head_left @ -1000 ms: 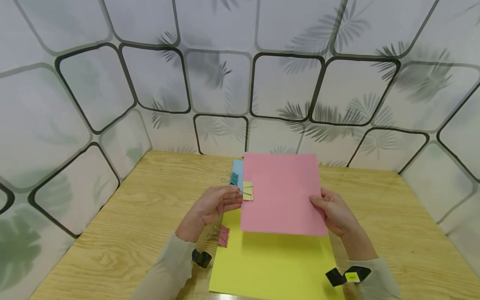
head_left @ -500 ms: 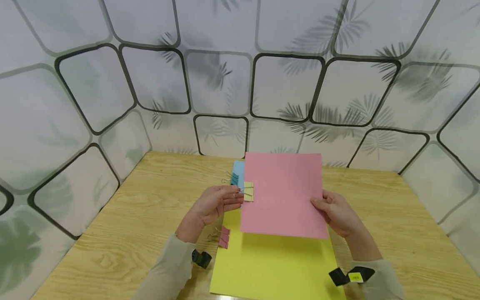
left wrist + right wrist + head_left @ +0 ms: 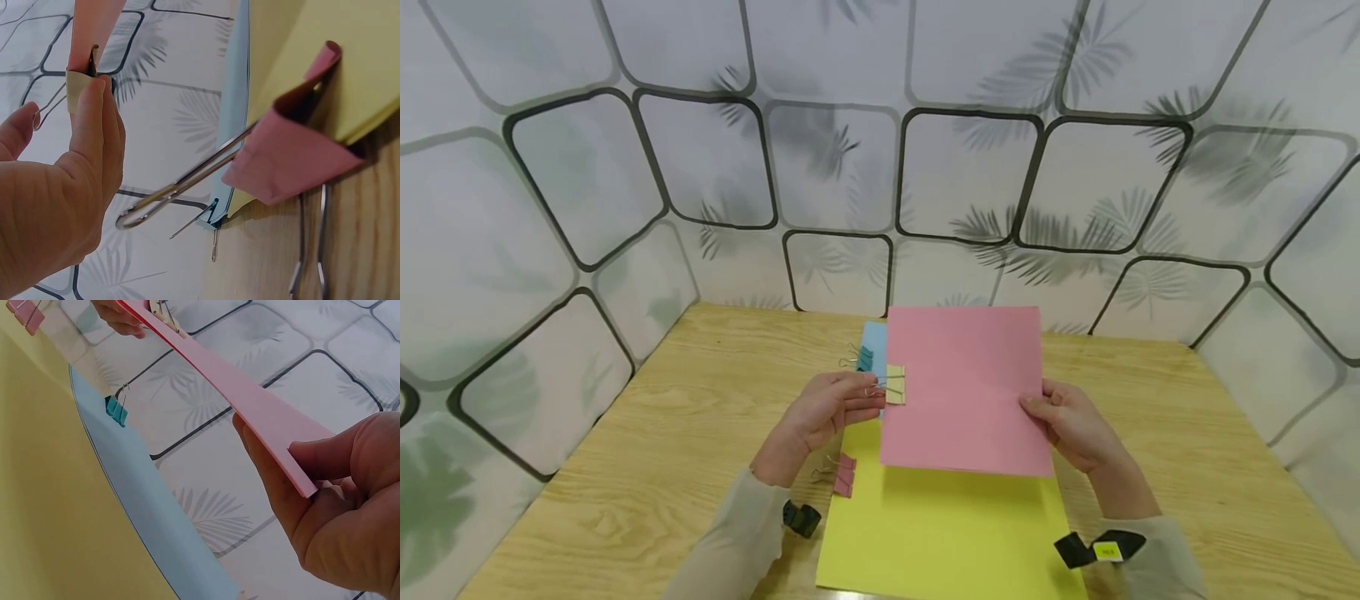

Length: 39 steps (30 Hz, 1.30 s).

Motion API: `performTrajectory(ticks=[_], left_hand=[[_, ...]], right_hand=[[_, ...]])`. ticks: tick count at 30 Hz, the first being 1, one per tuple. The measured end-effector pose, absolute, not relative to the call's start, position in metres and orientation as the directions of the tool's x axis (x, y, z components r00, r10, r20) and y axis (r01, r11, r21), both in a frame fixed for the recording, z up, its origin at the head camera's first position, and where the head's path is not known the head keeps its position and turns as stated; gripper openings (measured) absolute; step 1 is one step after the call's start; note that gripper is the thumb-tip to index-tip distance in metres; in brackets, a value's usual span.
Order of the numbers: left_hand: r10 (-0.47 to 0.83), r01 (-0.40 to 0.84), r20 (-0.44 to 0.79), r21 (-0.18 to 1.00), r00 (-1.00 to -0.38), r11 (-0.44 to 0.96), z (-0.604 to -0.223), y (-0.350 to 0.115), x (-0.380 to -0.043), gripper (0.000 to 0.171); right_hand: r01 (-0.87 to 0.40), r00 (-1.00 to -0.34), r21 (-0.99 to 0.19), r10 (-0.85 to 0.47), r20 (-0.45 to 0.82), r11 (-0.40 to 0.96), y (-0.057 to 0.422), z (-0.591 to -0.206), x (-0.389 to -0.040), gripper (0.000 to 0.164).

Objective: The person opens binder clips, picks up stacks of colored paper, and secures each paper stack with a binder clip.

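Note:
A stack of pink paper (image 3: 962, 392) is held raised and tilted over a yellow paper stack (image 3: 955, 533). My left hand (image 3: 823, 408) pinches a pale yellow binder clip (image 3: 895, 384) that sits on the pink stack's left edge. In the left wrist view, the thumb touches one wire handle while the fingers lie along the clip's other side. My right hand (image 3: 1078, 425) grips the pink stack's right edge, thumb on the front face and fingers behind. A pink binder clip (image 3: 290, 156) is fastened to the yellow stack's left edge.
Behind the yellow stack lies blue paper (image 3: 144, 481), partly covered, with a teal binder clip (image 3: 116, 411) on its left edge. Everything is on a wooden table (image 3: 647, 433), which meets a patterned wall covering (image 3: 835, 167) at the back and sides.

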State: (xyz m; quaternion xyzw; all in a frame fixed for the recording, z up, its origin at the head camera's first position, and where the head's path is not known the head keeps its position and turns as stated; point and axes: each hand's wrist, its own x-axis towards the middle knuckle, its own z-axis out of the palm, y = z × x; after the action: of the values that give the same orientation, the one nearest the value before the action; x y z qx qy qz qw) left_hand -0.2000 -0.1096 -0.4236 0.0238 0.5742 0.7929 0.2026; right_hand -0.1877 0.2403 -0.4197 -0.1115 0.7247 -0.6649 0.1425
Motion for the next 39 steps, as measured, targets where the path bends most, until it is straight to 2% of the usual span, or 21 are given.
performTrajectory(ticks=[9, 23, 39], left_hand=[[0.362, -0.3, -0.194, 0.917, -0.912, -0.264, -0.424, -0.109, -0.2, 0.043], [0.365, -0.301, -0.194, 0.917, -0.911, -0.263, -0.425, -0.108, -0.2, 0.039], [0.34, -0.245, -0.174, 0.953, -0.924, -0.177, -0.418, -0.093, -0.192, 0.048]], right_hand=[[0.013, -0.931, -0.996, -0.363, -0.046, 0.092, 0.242, -0.421, -0.188, 0.047], [0.031, -0.933, -0.994, -0.353, -0.066, 0.103, 0.242, -0.42, -0.188, 0.045], [0.019, -0.944, -0.994, -0.326, -0.053, 0.105, 0.257, -0.409, -0.185, 0.046]])
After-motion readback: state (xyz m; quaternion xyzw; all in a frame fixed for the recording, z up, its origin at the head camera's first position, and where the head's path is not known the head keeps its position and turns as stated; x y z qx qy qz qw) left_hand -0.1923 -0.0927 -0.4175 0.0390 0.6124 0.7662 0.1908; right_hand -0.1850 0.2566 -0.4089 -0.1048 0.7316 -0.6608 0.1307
